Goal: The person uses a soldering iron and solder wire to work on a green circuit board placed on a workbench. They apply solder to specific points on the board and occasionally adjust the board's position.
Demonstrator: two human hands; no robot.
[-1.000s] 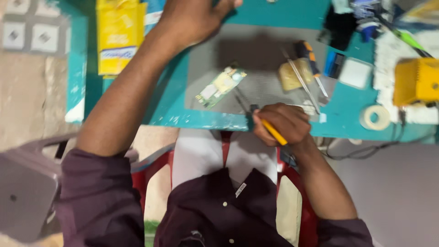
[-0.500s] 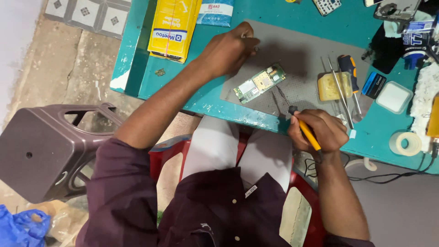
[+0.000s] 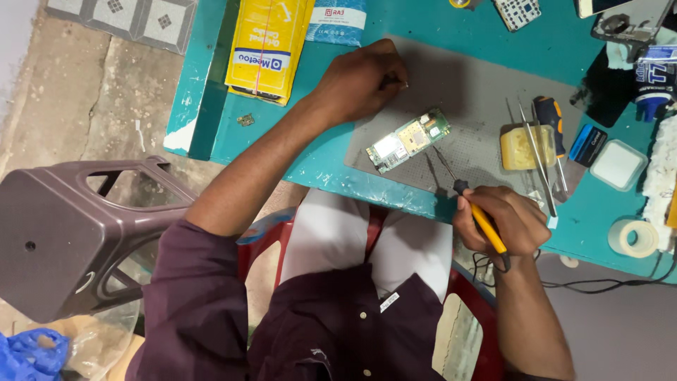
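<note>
My right hand [image 3: 502, 220] is closed around a yellow-handled soldering iron [image 3: 474, 209], its tip resting on the grey work mat [image 3: 472, 92] just beside the small green circuit board [image 3: 408, 140], which lies flat near the mat's front edge. My left hand [image 3: 361, 79] is curled with fingertips pinched on something too small to identify, above the board. Tweezers [image 3: 537, 156] and a screwdriver [image 3: 553, 130] lie to the right on the teal table [image 3: 211, 92].
</note>
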